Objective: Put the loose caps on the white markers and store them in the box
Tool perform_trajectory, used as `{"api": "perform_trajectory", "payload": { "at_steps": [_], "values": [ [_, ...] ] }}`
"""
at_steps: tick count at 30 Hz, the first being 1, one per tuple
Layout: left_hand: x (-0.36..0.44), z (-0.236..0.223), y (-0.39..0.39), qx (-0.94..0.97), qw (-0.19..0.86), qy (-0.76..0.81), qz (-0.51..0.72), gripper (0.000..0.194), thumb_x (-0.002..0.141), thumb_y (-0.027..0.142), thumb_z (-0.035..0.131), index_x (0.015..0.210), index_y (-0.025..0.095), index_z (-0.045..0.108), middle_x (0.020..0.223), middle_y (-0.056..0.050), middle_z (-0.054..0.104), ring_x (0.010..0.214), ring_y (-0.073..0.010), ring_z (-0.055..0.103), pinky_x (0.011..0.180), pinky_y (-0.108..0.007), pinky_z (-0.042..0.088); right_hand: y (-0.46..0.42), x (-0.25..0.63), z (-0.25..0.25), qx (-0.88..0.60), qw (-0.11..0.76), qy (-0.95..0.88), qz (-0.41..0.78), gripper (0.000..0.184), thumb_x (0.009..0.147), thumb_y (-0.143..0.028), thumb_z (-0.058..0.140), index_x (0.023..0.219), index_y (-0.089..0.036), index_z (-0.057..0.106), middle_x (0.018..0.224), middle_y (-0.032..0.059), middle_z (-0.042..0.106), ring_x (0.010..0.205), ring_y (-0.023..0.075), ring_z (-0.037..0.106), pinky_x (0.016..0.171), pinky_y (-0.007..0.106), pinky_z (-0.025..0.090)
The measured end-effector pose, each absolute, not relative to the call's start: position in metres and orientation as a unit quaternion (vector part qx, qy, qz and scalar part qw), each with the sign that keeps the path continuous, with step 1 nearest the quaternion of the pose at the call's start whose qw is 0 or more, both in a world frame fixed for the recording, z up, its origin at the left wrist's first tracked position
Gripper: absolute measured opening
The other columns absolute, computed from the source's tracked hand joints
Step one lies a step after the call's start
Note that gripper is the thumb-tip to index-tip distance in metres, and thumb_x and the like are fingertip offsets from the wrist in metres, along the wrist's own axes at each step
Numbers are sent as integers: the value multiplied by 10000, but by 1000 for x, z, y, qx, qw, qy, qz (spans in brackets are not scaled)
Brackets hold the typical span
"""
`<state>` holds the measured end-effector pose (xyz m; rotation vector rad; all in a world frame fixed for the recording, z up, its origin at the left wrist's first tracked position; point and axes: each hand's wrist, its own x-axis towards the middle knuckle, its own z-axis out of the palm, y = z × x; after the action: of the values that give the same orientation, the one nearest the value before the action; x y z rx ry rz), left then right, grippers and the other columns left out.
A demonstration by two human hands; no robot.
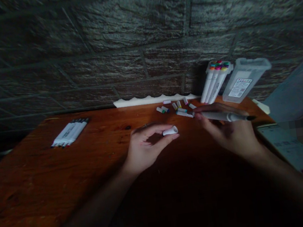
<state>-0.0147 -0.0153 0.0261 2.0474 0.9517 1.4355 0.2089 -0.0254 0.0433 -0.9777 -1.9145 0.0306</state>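
Between thumb and fingertips, my left hand [143,148] pinches a white marker cap [170,130] with its hollow end turned to the right. My right hand [233,132] grips a white marker [216,115], which lies slantwise across the fingers with its dark tip to the right. Several loose marker caps [178,104] with coloured ends lie on the wooden table just beyond the hands. Over at the left, several markers [70,133] rest side by side in a flat row, dark tips at the far end.
Near the wall a clear holder of upright markers [216,79] with coloured ends leans slightly, beside a clear plastic case [244,79] with a label. A scalloped white strip [149,100] runs along the back edge of the wooden table [37,180]. Behind it rises a brick-patterned wall [123,65].
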Motion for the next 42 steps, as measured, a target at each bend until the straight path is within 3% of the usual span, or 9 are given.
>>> {"api": "perform_trajectory", "payload": {
  "at_steps": [6, 12, 19, 22, 25, 31, 35, 39, 42],
  "values": [
    [-17, 26, -12, 745, 221, 353, 520, 163, 726, 188, 775, 879, 163, 726, 859, -36, 766, 750, -135, 709, 716, -238, 588, -30, 204, 41, -401, 511, -754, 101, 158, 861, -224, 632, 1009, -213, 684, 1006, 68, 718, 905, 199, 686, 819, 333, 557],
    [-18, 25, -12, 763, 205, 345, 507, 145, 755, 234, 757, 880, 170, 718, 859, -44, 757, 756, -140, 702, 721, -252, 578, -41, 192, 40, -369, 490, -778, 137, 165, 860, -217, 632, 1011, -239, 695, 986, 50, 729, 878, 188, 689, 778, 318, 566],
    [-17, 25, -12, 781, 185, 303, 513, 130, 743, 203, 768, 864, 174, 729, 839, -43, 751, 752, -137, 698, 709, -245, 569, -31, 199, 39, -383, 462, -798, 55, 140, 860, -215, 627, 982, -216, 697, 955, 49, 737, 844, 186, 693, 756, 301, 549],
    [-18, 24, -12, 772, 197, 311, 519, 160, 734, 203, 775, 881, 167, 723, 867, -47, 757, 770, -140, 706, 742, -248, 578, -23, 209, 41, -443, 468, -764, -2, 115, 864, -242, 623, 919, -189, 709, 872, 61, 736, 702, 177, 675, 627, 285, 517],
    [-19, 19, -10, 750, 224, 336, 523, 196, 743, 214, 769, 918, 155, 704, 896, -55, 758, 759, -138, 713, 736, -243, 590, -21, 212, 43, -471, 481, -740, 10, 126, 869, -271, 621, 884, -180, 707, 759, 43, 719, 557, 145, 618, 515, 265, 456],
    [-18, 15, -10, 742, 249, 357, 511, 359, 753, 243, 762, 1092, 168, 670, 927, -62, 744, 789, -145, 711, 756, -252, 597, -26, 204, 40, -446, 509, -733, 75, 107, 872, -270, 612, 910, -196, 680, 892, 55, 718, 649, 149, 637, 571, 267, 481],
    [-19, 18, -8, 769, 232, 334, 492, 236, 782, 224, 731, 1015, 186, 711, 948, -59, 715, 826, -136, 686, 725, -235, 586, -25, 203, 37, -442, 521, -724, 93, 94, 874, -274, 610, 874, -200, 668, 915, 49, 706, 647, 135, 620, 559, 258, 468],
    [-17, 15, -6, 747, 299, 349, 482, 239, 797, 232, 714, 1027, 171, 694, 985, -69, 720, 864, -150, 696, 785, -263, 592, -23, 203, 34, -449, 516, -721, 108, 101, 869, -277, 620, 833, -198, 673, 870, 38, 704, 659, 137, 622, 584, 261, 475],
    [-16, 12, -7, 734, 360, 346, 461, 248, 848, 220, 650, 1087, 152, 665, 1047, -90, 729, 938, -168, 703, 863, -292, 578, -22, 201, 34, -458, 533, -696, 147, 120, 868, -301, 621, 907, -200, 673, 903, 43, 697, 691, 145, 629, 598, 265, 492]
  ]
}}
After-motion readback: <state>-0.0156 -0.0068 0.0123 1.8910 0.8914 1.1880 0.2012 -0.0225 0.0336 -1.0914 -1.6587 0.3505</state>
